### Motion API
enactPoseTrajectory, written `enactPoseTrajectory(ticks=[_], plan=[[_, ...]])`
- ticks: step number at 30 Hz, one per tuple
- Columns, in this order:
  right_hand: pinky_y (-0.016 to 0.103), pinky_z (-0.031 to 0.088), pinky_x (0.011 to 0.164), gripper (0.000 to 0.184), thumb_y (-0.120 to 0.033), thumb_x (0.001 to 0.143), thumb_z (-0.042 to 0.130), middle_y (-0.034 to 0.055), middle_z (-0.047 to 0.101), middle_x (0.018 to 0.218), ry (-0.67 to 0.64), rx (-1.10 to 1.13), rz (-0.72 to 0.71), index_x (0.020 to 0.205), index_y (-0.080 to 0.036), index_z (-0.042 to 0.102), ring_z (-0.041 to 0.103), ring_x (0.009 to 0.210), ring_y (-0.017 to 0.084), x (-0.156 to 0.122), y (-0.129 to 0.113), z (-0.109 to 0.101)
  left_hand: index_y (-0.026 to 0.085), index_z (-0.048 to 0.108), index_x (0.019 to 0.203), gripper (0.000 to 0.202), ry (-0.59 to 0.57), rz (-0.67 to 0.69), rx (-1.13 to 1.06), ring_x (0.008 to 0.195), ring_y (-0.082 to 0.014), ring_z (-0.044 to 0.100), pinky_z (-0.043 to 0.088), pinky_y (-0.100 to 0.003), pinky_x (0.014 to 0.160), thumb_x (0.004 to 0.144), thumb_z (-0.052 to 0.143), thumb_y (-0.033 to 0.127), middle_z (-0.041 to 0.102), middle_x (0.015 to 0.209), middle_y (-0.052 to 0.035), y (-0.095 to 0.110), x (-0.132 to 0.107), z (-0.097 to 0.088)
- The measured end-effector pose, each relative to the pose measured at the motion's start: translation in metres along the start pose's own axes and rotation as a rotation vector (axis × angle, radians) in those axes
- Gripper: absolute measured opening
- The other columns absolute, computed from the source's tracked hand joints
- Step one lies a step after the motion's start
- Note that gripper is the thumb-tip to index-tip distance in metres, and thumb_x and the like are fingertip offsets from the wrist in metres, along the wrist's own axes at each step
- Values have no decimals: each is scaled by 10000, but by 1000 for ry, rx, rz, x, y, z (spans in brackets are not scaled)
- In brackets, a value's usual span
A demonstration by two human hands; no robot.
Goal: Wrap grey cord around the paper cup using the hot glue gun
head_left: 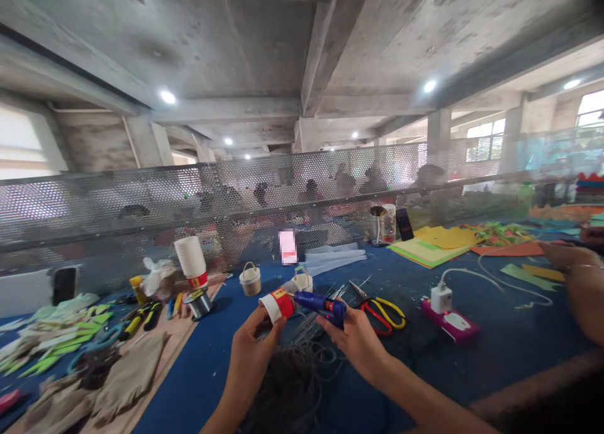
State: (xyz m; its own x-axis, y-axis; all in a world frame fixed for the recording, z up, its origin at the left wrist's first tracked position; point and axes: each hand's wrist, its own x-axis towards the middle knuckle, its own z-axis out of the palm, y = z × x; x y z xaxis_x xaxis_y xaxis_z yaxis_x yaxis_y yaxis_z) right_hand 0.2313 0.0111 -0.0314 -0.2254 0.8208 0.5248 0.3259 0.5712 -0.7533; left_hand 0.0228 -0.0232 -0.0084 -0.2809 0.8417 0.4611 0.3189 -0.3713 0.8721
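Applying glue, by the look of it, to the red-and-white paper cup [284,304] with a blue hot-glue gun [321,305]. Holding the cup tilted, raised over the middle of the blue counter [189,383], in the closed fingers of the left hand [255,343]; gripping the gun in the curled fingers of the right hand [357,341], aimed at the cup. Impossible to tell contact from near-contact at the tip. Calling next, judging by this pose, for a steady cup, a controlled bead and fingertips clear of the heat.

Just beyond, a small handled basket [250,282]; below, a tangle of dark cord [283,387]; to the right, red-and-yellow-handled scissors [369,300] and a magenta power strip [465,329] with a white charger [441,300]. To the left, stacked paper cups [189,258], a spool of wire [201,304] and work gloves [134,371]. At the far right, a co-worker's hand [572,258]. Behind, a perforated metal screen [302,198], under a bare concrete ceiling [264,38] with small lit lamps [167,97]
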Motion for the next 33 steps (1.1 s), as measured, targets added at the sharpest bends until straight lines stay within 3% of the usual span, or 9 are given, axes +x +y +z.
enactPoseTrajectory(ticks=[15, 33], plan=[[218, 397, 517, 264, -454, 908, 542, -13, 549, 626, -4, 1, -33, 866, -201, 601, 519, 561, 141, 1, -1, -1, 184, 765, 1009, 343, 30, 73, 64, 838, -250, 688, 517, -289, 776, 726, 749, 376, 773, 968, -50, -1, 0, -1], [222, 407, 548, 297, -510, 898, 536, 9, 621, 679, -5, 9, -28, 867, -223, 606, 597, 615, 169, 0, 8, 3, 160, 720, 1088, 404, -5, 9, 44, 852, -232, 686, 512, -282, 782, 769, 720, 407, 768, 1015, -59, -9, 2, -4]])
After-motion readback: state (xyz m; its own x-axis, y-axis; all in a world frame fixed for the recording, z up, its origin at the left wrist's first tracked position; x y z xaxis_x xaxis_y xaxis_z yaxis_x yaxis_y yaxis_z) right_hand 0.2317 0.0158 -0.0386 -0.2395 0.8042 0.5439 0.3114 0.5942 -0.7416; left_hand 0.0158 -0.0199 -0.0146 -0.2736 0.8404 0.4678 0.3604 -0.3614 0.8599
